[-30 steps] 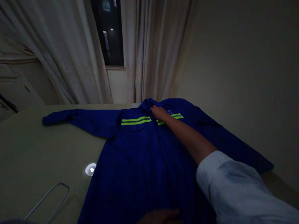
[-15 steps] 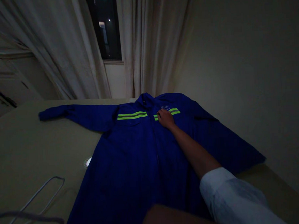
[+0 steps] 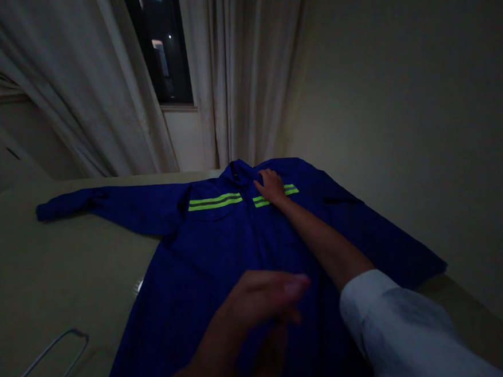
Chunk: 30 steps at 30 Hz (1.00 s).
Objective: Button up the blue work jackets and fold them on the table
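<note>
A dark blue work jacket (image 3: 204,255) with yellow-green and grey chest stripes lies front up on the pale table. Its left-side sleeve stretches out flat, and the other slants down toward the right wall. My right hand (image 3: 271,187) rests on the upper chest beside the collar, fingers spread and partly over one stripe. Nothing shows in its grasp. Close to the camera, my left hand (image 3: 246,303) hovers in front of the lower jacket. It is blurred, with fingers loosely bent and apart, and no object is visible in it.
A wire clothes hanger (image 3: 52,360) lies at the lower left of the table (image 3: 85,269). A small bright round item (image 3: 139,286) peeks out by the jacket's edge. Curtains (image 3: 243,74) and a dark window (image 3: 160,51) stand behind; a wall (image 3: 400,97) borders the right.
My right hand has shifted slightly up toward the collar and its bent fingers have spread. My left hand has risen into view from the bottom edge. The view has turned a little right.
</note>
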Tool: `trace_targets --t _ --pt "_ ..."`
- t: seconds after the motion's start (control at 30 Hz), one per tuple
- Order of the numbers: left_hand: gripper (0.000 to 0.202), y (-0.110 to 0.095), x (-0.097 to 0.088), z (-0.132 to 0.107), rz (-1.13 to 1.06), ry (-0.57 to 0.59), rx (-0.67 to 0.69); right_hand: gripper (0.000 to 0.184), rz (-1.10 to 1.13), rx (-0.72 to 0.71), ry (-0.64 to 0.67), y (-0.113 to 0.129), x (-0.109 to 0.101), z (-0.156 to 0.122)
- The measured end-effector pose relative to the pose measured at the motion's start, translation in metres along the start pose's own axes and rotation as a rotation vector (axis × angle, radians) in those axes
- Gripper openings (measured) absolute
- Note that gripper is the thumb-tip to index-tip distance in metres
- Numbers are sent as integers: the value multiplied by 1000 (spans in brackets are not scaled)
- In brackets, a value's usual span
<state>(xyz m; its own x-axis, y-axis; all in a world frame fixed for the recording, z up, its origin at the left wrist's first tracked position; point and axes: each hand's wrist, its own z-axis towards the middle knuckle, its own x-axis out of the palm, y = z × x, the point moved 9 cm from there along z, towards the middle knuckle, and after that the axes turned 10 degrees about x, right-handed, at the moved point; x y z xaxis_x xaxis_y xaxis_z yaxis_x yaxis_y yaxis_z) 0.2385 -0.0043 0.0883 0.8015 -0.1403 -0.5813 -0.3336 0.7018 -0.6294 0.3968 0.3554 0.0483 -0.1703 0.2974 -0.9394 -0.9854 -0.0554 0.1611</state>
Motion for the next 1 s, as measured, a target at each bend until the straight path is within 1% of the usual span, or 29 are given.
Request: trace_targets --t 0.03,0.07,0.17,0.2,0.27,0.33,0.37,0.43,0.47,0.5,0.53,0.6,0.67,0.7,0.77,0.83,0.9,0.93,0.97,1.0 --pt "50 11 4 7 14 17 18 53 1 5 5 3 1 11" --pt "48 22 12 11 43 53 39 59 5 18 31 6 4 21" --pt "52 57 46 11 196 231 90 76 13 108 132 9 17 46" --pt "56 67 55 8 240 281 86 77 0 133 147 10 20 51" --pt "64 80 65 2 286 331 59 68 -44 145 148 13 18 59" --pt "64 83 66 -1 294 333 43 52 -76 122 144 15 10 63" --pt "62 82 65 -1 295 330 43 46 -78 105 136 15 2 64" --pt "62 80 63 0 296 324 45 43 -40 41 84 11 -20 63" --pt "61 79 63 1 297 321 47 44 2 -20 58 8 -33 58" --pt "60 79 62 1 297 317 48 46 57 -95 51 4 -45 52" --pt "60 79 62 2 299 312 48 47 109 -179 80 -1 -54 42" --pt "60 81 63 3 305 303 50 47 139 -314 227 -17 -61 12" --pt "60 82 63 2 316 286 58 50 63 -362 370 -38 -59 -25" --pt "60 82 63 1 320 273 65 53 24 -365 398 -48 -58 -44" --pt "57 82 62 -1 330 245 71 58 5 -358 368 -56 -58 -80" --pt "53 85 61 -2 343 230 44 55 35 -378 377 -52 -50 -115" --pt "49 91 60 4 366 245 3 52 55 -414 464 -41 -33 -144" --pt "48 96 58 11 386 260 -13 50 66 -423 504 -35 -26 -152" --pt "48 101 55 22 413 275 -22 46 81 -414 513 -32 -23 -155" --pt "48 108 51 35 449 286 -28 42 106 -384 478 -32 -26 -152"
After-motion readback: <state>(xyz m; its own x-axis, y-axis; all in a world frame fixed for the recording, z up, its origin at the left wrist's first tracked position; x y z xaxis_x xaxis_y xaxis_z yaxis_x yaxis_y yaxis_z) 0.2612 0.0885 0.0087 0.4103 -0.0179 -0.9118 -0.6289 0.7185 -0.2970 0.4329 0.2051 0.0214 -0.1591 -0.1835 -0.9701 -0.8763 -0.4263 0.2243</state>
